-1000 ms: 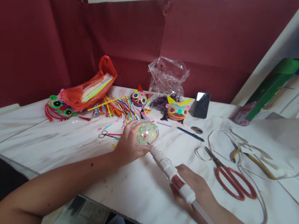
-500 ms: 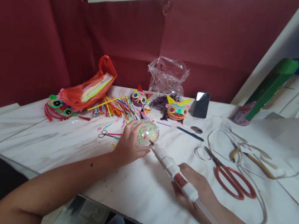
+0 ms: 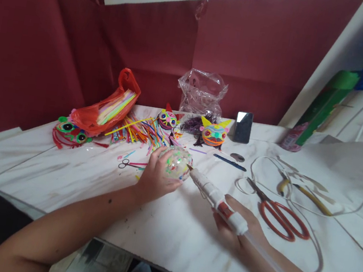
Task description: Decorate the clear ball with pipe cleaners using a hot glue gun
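My left hand (image 3: pixel 158 174) is wrapped round the near left side of a clear ball (image 3: pixel 180 163) speckled with green, red and yellow bits. A white glue gun (image 3: pixel 210 189) with a red patch lies in the grip of my right hand (image 3: pixel 240 217). Its brass-coloured nozzle points at the ball's right side, touching it or very close; I cannot tell which. From the gun's rear a long translucent glue stick runs back over my right forearm. My right fingers are partly hidden behind the gun.
Orange-handled scissors (image 3: pixel 283 219), yellow-handled pliers (image 3: pixel 315 199) and a white cable (image 3: pixel 318 247) lie at right. Small scissors (image 3: pixel 124 164) lie left of the ball. Behind are decorated heads (image 3: pixel 214 134), coloured pipe cleaners (image 3: pixel 141 132), a red bag (image 3: pixel 98 114) and a phone (image 3: pixel 243 128).
The glue gun's nozzle has shifted slightly right and up, from the ball's front toward its right side. My left hand stays on the ball, which appears slightly turned.
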`<control>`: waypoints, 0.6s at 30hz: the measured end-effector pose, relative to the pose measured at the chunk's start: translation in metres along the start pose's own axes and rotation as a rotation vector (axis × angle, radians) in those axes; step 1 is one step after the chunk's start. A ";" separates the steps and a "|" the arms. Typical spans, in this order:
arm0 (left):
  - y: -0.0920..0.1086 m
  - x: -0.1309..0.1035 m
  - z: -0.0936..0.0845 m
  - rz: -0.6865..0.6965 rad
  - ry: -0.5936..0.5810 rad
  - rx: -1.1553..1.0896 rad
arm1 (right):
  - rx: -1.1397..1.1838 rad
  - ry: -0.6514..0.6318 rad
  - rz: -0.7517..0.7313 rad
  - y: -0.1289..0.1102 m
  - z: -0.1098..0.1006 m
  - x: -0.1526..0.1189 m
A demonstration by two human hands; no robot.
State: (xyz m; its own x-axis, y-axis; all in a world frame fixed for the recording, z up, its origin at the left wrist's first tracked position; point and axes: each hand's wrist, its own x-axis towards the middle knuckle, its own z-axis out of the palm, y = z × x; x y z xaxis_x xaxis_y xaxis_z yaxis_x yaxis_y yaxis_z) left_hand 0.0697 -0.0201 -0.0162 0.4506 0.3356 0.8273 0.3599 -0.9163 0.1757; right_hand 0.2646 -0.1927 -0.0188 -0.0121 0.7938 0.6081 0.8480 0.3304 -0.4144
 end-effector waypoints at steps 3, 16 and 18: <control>-0.001 0.000 -0.001 -0.001 -0.004 0.001 | 0.024 -0.001 -0.018 0.003 0.002 0.000; -0.005 0.002 -0.002 0.038 0.026 -0.060 | 0.142 0.029 0.018 -0.016 -0.023 0.005; -0.005 0.002 -0.003 0.048 0.021 -0.063 | 0.140 0.059 0.036 -0.016 -0.022 0.006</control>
State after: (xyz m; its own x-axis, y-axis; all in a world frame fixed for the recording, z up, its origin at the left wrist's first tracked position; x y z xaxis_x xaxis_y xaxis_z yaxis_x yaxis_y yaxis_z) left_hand 0.0662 -0.0152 -0.0141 0.4485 0.2865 0.8466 0.2860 -0.9434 0.1677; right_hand 0.2629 -0.2048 0.0062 0.0519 0.7767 0.6278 0.7652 0.3730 -0.5248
